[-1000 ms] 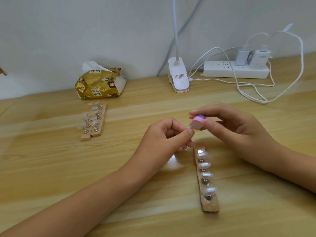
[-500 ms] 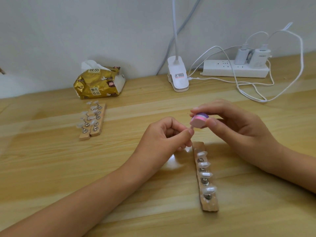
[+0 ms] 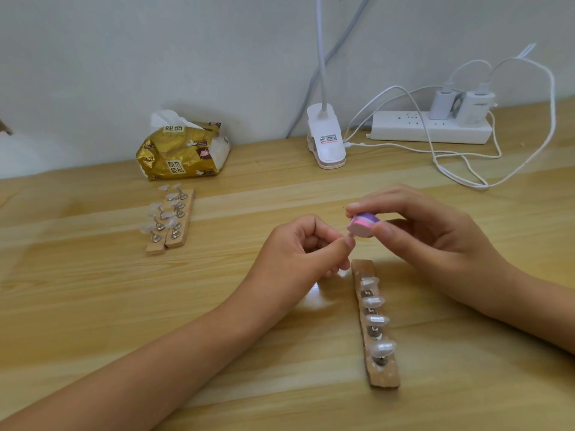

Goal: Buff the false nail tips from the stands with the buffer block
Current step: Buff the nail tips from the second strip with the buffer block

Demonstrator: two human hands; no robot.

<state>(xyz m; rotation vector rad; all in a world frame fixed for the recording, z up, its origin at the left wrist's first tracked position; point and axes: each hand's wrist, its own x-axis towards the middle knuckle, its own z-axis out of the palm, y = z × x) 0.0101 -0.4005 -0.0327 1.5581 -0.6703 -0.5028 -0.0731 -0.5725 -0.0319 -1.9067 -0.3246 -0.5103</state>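
Currently: the left hand (image 3: 298, 250) grip is clamped, thumb and forefinger pinching a false nail tip (image 3: 350, 236). Only a pale sliver of it shows; the rest is hidden. The right hand (image 3: 435, 241) grip is clamped on the buffer block (image 3: 363, 224), forefinger on top, thumb at its right side. The block's pink face is toward the camera, purple layer above. Its lower left edge sits on the pinched tip. Both are held up off the surface (image 3: 93, 306), mid-frame.

Just below the hands, a wooden stand strip (image 3: 384, 379) lies flat, running toward the camera, with four clear nail tips (image 3: 377, 320) in a row on metal pegs (image 3: 373, 331).

Well apart at upper left, two more wooden strips (image 3: 175, 242) lie side by side, touching, and carry a cluster of clear tips on pegs. Behind those, a gold tissue pack (image 3: 183, 157) sits near the wall (image 3: 155, 57).

Back centre: white clip lamp base (image 3: 326, 144), lamp neck (image 3: 322, 57) rising out of frame. Back right: white power strip (image 3: 429, 129) with two chargers (image 3: 474, 102) plugged in, white cables (image 3: 460, 178) looping on the surface.
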